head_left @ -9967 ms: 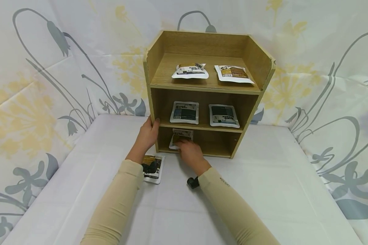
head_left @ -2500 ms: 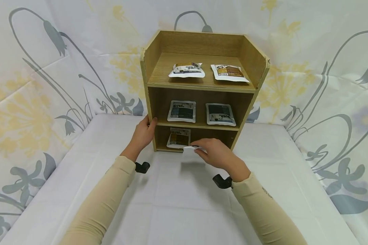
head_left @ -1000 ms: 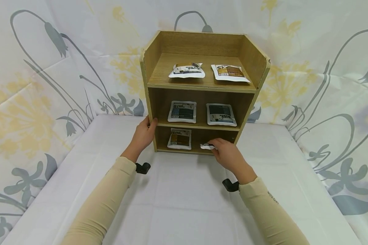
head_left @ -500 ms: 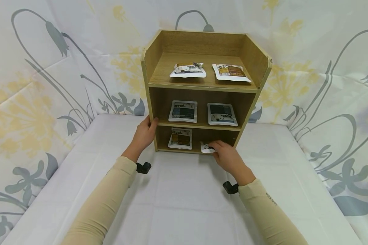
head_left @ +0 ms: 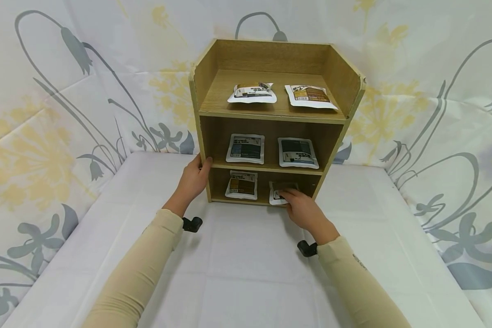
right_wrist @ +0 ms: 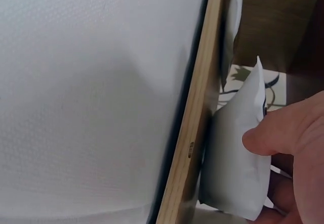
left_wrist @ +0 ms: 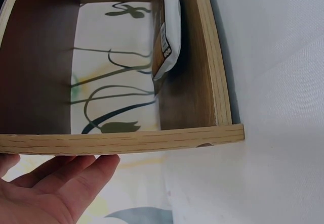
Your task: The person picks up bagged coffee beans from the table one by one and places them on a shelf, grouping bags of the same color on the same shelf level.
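In the head view my left hand rests against the outer left side of a small three-tier wooden shelf. The left wrist view has its fingers fairly straight along that side panel. My right hand reaches into the lower compartment's right half and pinches a flat white-edged pouch. Its thumb lies on the pouch's plain white underside in the right wrist view, with other fingers on the far face. To the left, a brown-labelled pouch lies on the same bottom board.
On the middle tier lie two dark-green-labelled pouches, a left pouch and a right pouch. The top tier bears two brown-labelled pouches, a left one and a right one. White cloth covers the table; floral cloth hangs behind.
The pouch that lay on the table ten seconds ago is gone from there. My right hand has carried a pouch rightward into the lower compartment and lowered it flatter. The left hand stays at the shelf's side.
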A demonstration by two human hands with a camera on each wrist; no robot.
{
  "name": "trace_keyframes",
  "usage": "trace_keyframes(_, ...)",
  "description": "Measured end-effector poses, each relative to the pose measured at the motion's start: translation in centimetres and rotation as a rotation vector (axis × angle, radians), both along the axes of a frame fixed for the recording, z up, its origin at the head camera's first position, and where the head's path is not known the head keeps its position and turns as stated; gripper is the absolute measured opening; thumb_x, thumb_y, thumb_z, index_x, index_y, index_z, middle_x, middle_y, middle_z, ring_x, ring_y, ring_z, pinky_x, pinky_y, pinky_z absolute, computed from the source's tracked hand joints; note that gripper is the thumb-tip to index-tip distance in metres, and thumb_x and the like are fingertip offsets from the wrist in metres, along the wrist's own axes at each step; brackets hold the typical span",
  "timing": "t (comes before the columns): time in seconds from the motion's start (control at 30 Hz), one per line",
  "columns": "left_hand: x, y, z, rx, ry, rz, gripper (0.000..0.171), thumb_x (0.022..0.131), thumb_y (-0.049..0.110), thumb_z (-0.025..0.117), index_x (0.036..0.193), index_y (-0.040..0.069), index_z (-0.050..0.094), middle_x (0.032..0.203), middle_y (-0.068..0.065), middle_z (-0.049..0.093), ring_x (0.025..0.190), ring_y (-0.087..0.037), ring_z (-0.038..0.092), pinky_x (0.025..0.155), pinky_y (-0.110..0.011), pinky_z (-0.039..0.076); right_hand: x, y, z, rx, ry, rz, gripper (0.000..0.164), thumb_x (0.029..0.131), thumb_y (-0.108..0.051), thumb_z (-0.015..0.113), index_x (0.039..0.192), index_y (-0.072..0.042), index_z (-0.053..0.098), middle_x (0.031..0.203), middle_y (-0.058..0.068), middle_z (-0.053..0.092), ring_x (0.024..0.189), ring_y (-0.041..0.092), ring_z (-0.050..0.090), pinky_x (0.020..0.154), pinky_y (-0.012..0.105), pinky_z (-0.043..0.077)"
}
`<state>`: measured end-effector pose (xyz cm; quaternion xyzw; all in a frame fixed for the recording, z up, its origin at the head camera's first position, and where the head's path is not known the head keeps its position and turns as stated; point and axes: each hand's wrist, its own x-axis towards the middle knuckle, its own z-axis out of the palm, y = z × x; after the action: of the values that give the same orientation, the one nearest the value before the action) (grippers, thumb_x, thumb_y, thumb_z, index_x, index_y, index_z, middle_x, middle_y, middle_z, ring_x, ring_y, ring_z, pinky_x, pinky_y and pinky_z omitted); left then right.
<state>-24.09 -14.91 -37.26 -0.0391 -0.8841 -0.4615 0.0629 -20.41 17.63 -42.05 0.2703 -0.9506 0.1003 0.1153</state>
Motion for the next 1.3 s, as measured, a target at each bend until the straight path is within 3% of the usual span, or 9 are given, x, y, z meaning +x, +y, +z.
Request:
trace_keyframes(0.43, 0.3, 0.0, 0.1, -0.007, -0.003, 0.006, 0.063, 0.102, 0.052, 0.028, 0.151, 0.013, 0.034, 0.137, -0.02, 0.055, 0.122, -0.036, 0.057, 0.099, -0.052, 0.047, -1.1, -0.3, -0.4, 0.042, -0.067, -0.035, 0.039, 0.091, -0.002, 0.059, 0.131, -0.004, 0.059, 0.132, 0.017, 0.059, 0.113, 0.035, 0.061, 0.09, 0.045, 0.053)
trace_keyframes(0.67, 0.3, 0.3, 0.1, -0.008, -0.006, -0.002, 0.063, 0.102, 0.053, 0.028, 0.151, 0.014, 0.034, 0.137, -0.019, 0.055, 0.122, -0.035, 0.057, 0.099, -0.052, 0.048, -1.2, -0.1, -0.5, 0.054, -0.104, -0.062, 0.042, 0.092, -0.001, 0.058, 0.134, -0.005, 0.057, 0.137, 0.016, 0.056, 0.122, 0.033, 0.057, 0.097, 0.044, 0.05)
trace_keyframes(1.1, 0.1, 0.5, 0.0, -0.006, 0.003, -0.021, 0.063, 0.102, 0.053, 0.029, 0.15, 0.013, 0.035, 0.137, -0.02, 0.055, 0.121, -0.036, 0.057, 0.098, -0.052, 0.048, -1.0, 0.2, -0.6, 0.043, -0.101, -0.082, 0.043, 0.091, 0.0, 0.059, 0.134, -0.005, 0.058, 0.137, 0.015, 0.056, 0.123, 0.033, 0.056, 0.096, 0.043, 0.05)
trace_keyframes(1.3, 0.1, 0.0, 0.0, -0.024, -0.005, -0.024, 0.065, 0.102, 0.054, 0.027, 0.151, 0.011, 0.031, 0.139, -0.021, 0.052, 0.123, -0.037, 0.055, 0.099, -0.052, 0.047, -0.7, 0.1, -0.1, 0.009, -0.071, -0.046, 0.043, 0.09, 0.0, 0.062, 0.132, -0.006, 0.059, 0.134, 0.016, 0.058, 0.12, 0.033, 0.058, 0.094, 0.044, 0.052)
